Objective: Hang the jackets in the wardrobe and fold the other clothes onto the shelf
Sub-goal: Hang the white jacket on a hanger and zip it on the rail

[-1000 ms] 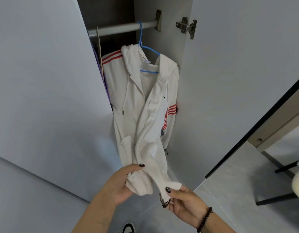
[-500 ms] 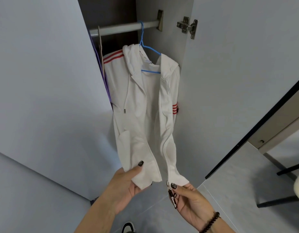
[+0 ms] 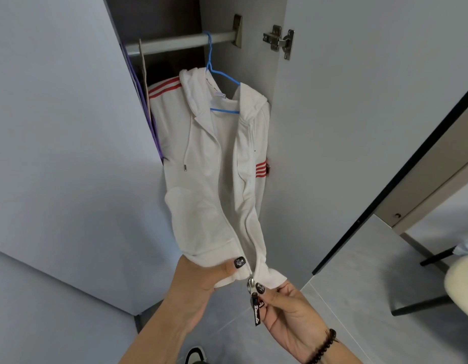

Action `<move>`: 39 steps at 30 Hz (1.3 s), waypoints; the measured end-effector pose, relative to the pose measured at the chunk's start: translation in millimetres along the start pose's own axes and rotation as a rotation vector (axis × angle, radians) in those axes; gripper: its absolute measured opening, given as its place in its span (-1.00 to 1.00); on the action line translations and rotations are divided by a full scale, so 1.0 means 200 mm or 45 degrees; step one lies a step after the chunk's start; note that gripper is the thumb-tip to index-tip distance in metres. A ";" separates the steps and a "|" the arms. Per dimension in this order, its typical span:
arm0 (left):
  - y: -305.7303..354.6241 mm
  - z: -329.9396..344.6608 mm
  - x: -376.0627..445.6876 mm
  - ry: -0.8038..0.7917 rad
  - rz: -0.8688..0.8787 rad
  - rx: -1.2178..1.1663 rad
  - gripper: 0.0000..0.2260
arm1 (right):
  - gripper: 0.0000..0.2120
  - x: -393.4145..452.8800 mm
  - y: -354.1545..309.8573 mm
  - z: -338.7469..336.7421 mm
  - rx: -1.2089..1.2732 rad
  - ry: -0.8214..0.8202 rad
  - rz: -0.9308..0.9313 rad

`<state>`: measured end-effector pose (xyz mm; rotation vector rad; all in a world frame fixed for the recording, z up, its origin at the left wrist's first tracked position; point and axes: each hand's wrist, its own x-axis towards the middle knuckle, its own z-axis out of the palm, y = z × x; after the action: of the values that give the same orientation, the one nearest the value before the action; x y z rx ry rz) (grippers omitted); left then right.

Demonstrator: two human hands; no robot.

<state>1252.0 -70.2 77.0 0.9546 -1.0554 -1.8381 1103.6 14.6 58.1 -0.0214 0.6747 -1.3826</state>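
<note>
White jacket already up on the blue hanger, hooked over the wardrobe rail near its right end, close to the right-hand door hinge. So hanging part looks basically done for this one. Further left along the rail, a purple garment squeezed against the left door edge, plus something thin and beige beside it, hard to tell what.

Down at the hem: left hand gripping the left front panel, thumb pressed on top of the fabric, fingers curled under. Right hand pinching the zipper slider at the very bottom, black pull tab dangling below it. Front wide open all the way up, zip looks barely engaged if at all. Probably just tidying up by zipping before moving on.

Over at the far right edge, a bit of pale blue cloth on a cream chair, maybe more clothes waiting. No shelf or folded stack visible anywhere, so the folding half seems not started, as far as can be seen.
</note>
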 end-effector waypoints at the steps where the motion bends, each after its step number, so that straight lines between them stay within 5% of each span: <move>1: 0.00 0.01 0.00 0.028 0.018 0.050 -0.47 | -0.70 0.00 0.00 0.01 0.011 -0.005 -0.001; 11: 0.02 0.01 -0.02 0.174 0.070 0.359 -0.50 | -0.66 -0.01 0.00 0.04 0.007 0.032 -0.001; 24: 0.03 -0.04 -0.04 0.205 0.043 0.403 -0.36 | -0.64 0.02 0.04 0.03 0.007 0.040 -0.010; 39: 0.00 -0.08 -0.05 0.167 0.019 0.385 -0.48 | -0.66 0.01 0.09 0.03 -0.019 0.025 -0.090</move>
<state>1269.5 -66.6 74.0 1.2223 -1.2770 -1.6069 1123.5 13.9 55.1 -0.0436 0.7063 -1.4475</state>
